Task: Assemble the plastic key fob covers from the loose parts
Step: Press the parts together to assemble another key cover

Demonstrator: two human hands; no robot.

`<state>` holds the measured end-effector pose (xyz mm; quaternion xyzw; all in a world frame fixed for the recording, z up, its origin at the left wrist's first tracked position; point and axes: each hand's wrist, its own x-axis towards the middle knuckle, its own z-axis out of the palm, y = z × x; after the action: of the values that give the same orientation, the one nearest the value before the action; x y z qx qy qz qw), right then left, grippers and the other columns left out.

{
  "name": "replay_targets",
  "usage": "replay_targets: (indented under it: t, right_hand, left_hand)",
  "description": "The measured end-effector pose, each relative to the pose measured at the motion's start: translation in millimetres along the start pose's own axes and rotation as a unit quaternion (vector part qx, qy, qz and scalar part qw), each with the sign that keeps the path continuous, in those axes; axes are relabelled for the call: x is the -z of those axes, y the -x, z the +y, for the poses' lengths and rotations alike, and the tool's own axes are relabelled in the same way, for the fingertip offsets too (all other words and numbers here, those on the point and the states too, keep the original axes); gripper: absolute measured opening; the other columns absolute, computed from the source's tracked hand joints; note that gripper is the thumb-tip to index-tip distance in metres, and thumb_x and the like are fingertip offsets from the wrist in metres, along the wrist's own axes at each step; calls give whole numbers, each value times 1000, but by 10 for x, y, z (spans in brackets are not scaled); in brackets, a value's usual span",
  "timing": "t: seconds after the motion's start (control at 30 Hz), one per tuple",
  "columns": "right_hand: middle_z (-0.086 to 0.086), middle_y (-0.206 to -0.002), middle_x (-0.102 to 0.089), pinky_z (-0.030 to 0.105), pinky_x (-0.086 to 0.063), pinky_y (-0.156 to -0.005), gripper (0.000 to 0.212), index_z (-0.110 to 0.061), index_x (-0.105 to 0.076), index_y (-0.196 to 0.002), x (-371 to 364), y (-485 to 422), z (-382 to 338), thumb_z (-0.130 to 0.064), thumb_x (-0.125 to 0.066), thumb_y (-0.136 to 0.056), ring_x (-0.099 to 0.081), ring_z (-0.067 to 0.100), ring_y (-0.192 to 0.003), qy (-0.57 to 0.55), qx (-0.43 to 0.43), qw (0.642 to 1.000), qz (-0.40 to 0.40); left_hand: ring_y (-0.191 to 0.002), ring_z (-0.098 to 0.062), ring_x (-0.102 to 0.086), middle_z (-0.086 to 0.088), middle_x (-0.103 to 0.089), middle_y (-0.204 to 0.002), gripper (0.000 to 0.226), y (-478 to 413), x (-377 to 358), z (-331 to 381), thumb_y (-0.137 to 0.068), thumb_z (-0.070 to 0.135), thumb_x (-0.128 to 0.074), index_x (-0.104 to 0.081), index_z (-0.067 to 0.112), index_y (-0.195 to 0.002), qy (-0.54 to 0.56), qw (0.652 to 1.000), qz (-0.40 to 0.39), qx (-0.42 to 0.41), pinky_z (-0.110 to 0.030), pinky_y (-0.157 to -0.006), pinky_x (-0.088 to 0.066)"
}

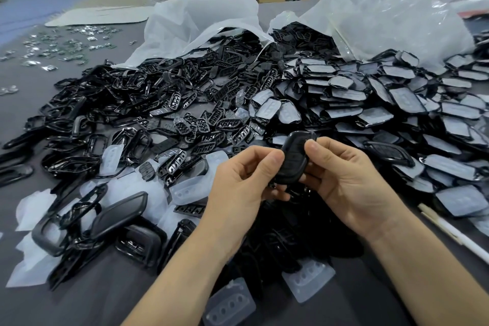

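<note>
Both hands are pinching one black key fob cover (293,164), held up between them over the counter (92,304). The left hand (238,177) has its thumb on the cover's left edge with the fingers curled behind it. The right hand (346,180) grips the right edge the same way. The cover's tilted, top leaning a bit right. There's a heap of loose black frames (111,98) off to the left, a pile of film-covered pieces (402,108) to the right, and a clear button pad (229,304) lying between the forearms.

Even overhead light, wide-angle edge distortion
</note>
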<state>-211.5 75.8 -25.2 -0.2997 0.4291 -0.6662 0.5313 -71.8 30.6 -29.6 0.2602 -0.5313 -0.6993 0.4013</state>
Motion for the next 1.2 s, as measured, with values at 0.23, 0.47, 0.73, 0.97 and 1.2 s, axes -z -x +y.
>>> replay_targets:
  t: [0.23, 0.47, 0.73, 0.97, 1.2]
  right_hand:
    - [4, -67, -70, 22, -55, -60, 9, -14, -74, -66, 15, -12, 0, -20, -67, -67, -65, 12, -60, 20, 30, 998, 43]
    - [-1, -70, -68, 17, -46, -64, 6, -17, -72, -67, 23, -35, 14, -19, -67, -66, -53, 7, -60, -24, 30, 998, 41]
    - [12, -93, -73, 16, -53, -66, 28, -8, -73, -97, -25, -13, 27, -13, -62, -72, -65, 12, -75, -61, 10, 998, 8]
    - [18, -101, -72, 22, -56, -72, 42, -5, -63, -114, -52, 16, -49, -20, -60, -75, -70, 19, -89, -44, -1, 999, 22]
    - [12, -92, -75, 20, -55, -69, 45, -20, -65, -114, 5, 35, -75, 14, -53, -86, -70, 18, -81, 110, 40, 992, 41]
  left_hand:
    - [-68, -12, -65, 0, -69, -74, 13, 7, -6, -57, -67, 22, -73, -73, 19, -80, -31, 999, 8, -1, -22, -70, -55]
    - [-69, -6, -64, 4, -71, -76, 6, 9, -47, -57, -74, 15, -74, -74, 21, -74, -32, 999, 17, -4, -18, -66, -52]
    - [-91, -7, -60, -5, -65, -98, 8, -25, 27, -82, -80, -8, -67, -67, -3, -87, -477, 806, 77, -341, -12, -82, -49]
    - [-87, -13, -58, -11, -64, -97, 8, -40, 86, -104, -80, -11, -67, -69, -6, -86, -532, 762, 109, -352, -14, -81, -45]
    - [-88, -4, -56, -4, -65, -102, 33, -31, 86, -104, -76, -17, -63, -71, 3, -101, -509, 784, 114, -337, -3, -81, -41]
